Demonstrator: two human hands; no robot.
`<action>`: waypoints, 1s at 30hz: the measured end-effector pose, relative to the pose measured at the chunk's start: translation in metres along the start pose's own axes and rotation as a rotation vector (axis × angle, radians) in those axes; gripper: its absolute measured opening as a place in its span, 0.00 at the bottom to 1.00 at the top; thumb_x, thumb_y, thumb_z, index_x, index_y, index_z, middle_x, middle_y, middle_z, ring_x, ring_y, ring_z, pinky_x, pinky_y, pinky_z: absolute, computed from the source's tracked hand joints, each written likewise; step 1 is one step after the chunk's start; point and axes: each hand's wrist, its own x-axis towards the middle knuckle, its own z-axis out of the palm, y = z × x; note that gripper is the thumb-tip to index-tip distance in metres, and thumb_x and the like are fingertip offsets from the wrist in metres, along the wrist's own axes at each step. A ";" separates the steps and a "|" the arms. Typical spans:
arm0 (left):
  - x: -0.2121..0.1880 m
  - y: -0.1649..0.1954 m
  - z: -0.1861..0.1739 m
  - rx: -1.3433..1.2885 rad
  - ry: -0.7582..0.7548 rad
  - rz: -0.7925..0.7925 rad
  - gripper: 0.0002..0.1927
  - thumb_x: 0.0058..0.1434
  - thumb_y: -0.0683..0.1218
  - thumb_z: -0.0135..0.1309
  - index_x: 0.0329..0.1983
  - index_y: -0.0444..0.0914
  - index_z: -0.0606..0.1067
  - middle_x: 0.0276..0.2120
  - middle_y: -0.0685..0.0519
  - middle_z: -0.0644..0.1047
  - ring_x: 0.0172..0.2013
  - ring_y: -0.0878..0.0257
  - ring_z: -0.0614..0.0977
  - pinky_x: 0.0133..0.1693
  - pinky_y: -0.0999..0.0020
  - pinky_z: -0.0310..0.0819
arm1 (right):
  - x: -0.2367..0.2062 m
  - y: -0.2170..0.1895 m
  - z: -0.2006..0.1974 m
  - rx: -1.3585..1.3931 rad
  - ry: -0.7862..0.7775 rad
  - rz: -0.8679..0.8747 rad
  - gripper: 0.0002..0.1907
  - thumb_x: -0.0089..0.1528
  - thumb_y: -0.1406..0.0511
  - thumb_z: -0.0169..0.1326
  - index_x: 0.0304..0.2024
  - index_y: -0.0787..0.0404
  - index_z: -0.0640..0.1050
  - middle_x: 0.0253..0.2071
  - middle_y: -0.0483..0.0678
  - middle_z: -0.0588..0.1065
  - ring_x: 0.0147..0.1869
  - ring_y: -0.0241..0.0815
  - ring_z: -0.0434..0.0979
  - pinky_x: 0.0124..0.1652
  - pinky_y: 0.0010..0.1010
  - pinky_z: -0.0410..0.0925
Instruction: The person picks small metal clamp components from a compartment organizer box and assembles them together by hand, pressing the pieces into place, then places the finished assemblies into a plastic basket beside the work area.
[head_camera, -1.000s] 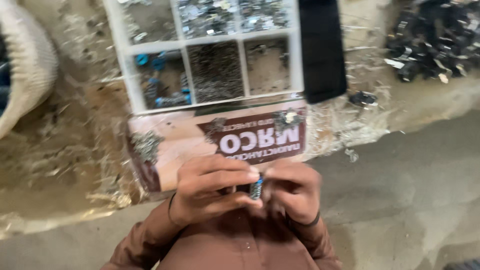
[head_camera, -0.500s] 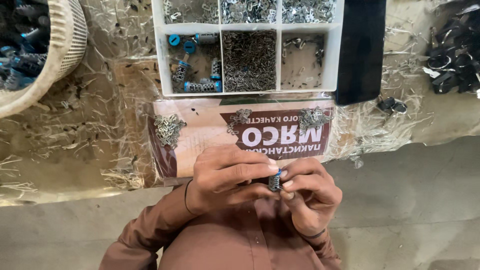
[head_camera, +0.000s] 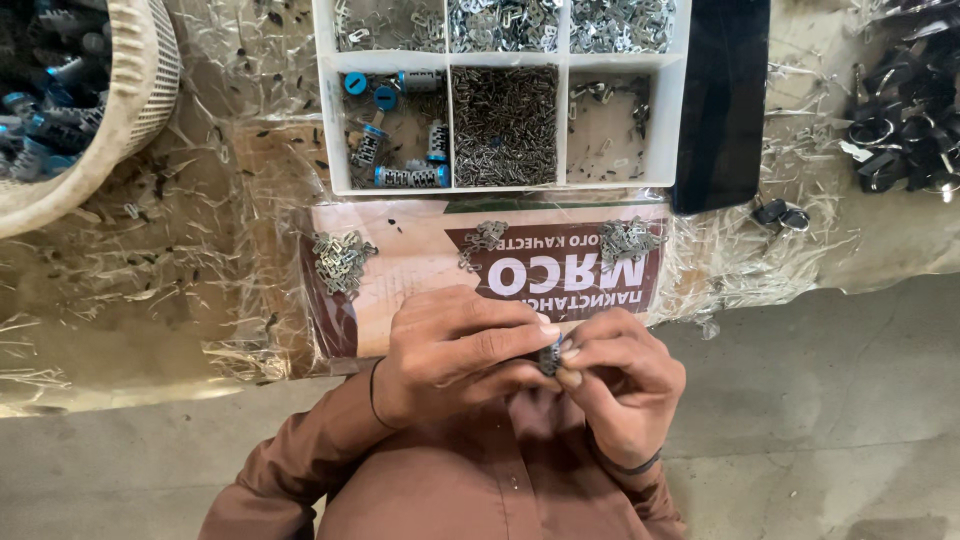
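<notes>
A low tabletop (head_camera: 150, 300) covered with wrinkled clear plastic film fills the upper part of the frame; grey concrete floor (head_camera: 830, 400) is seen below it. A white compartment tray (head_camera: 505, 190) sits at top centre. Its left cell holds blue-capped lock cylinders (head_camera: 410, 176), its middle cell a heap of small dark metal pins (head_camera: 505, 125), and the cells of its top row hold bright metal plates. A printed brown-and-pink sheet (head_camera: 410, 270) lies below the tray, with three small piles of metal plates (head_camera: 340, 262) on it. A woven basket (head_camera: 130, 100) of similar cylinders is seen at upper left, a flat black slab (head_camera: 722, 100) right of the tray, and dark metal parts (head_camera: 905, 130) at upper right.

Both hands are held together at lower centre, close to the chest and clear of the tabletop. The left hand (head_camera: 450, 350) is curled, thumb and fingers closed on a small lock cylinder (head_camera: 549, 357). The right hand (head_camera: 620, 390) is pinched at the cylinder's end; whether a separate small piece is held there cannot be told.

Judgement: a small part is being fitted into the cylinder. The next move would call for a steady grip and fine alignment at the fingertips.
</notes>
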 end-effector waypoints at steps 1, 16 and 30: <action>0.000 0.000 0.000 -0.001 0.005 0.007 0.18 0.59 0.48 0.70 0.50 0.38 0.80 0.42 0.51 0.82 0.35 0.58 0.84 0.35 0.65 0.76 | 0.001 0.001 -0.001 0.001 -0.026 -0.005 0.06 0.62 0.76 0.62 0.41 0.67 0.80 0.41 0.53 0.76 0.44 0.36 0.77 0.44 0.21 0.70; 0.009 0.012 0.023 -0.082 -0.150 -0.165 0.16 0.62 0.36 0.63 0.53 0.34 0.79 0.44 0.45 0.84 0.42 0.55 0.88 0.43 0.67 0.84 | 0.018 0.003 -0.046 -0.138 0.005 0.042 0.04 0.66 0.69 0.58 0.42 0.65 0.80 0.37 0.47 0.80 0.37 0.38 0.77 0.43 0.30 0.71; 0.013 0.011 0.030 -0.408 0.020 -0.478 0.09 0.59 0.33 0.60 0.43 0.33 0.82 0.42 0.46 0.84 0.42 0.61 0.86 0.48 0.70 0.80 | 0.064 0.001 -0.103 -0.488 0.591 -0.270 0.08 0.67 0.71 0.61 0.48 0.66 0.79 0.53 0.55 0.75 0.58 0.52 0.74 0.59 0.39 0.68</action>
